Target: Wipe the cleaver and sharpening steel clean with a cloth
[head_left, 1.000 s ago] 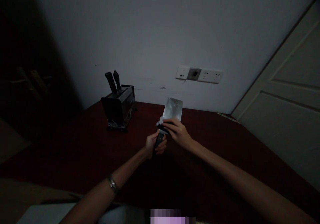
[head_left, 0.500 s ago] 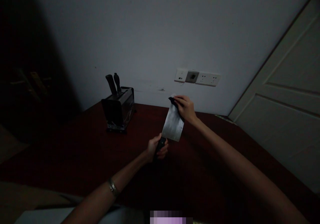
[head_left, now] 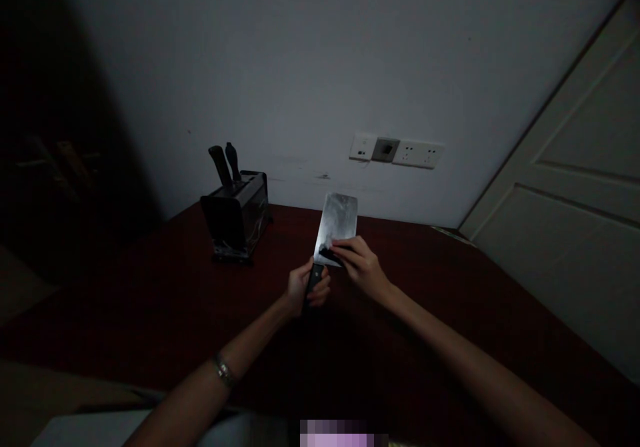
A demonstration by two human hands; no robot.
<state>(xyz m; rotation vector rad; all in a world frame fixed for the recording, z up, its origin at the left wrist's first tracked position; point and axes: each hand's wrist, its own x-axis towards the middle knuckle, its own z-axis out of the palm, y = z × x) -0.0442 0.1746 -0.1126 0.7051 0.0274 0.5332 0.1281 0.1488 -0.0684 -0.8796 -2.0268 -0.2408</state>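
Note:
A cleaver with a broad, shiny blade is held up over the table, its tip end pointing toward the wall. My left hand is wrapped round its black handle. Pinched in the fingers of my right hand is a dark cloth, pressed against the blade close to the handle. The right fingers cover part of the cloth and the blade's lower right corner.
A knife block with two black-handled pieces in it stands on the left of the dark red table. Behind is a wall with sockets. A pale panelled door rises on the right.
My right hand has slid the cloth down the blade from the far end to near the handle. My left hand and the cleaver have shifted slightly left, and the blade stands more upright.

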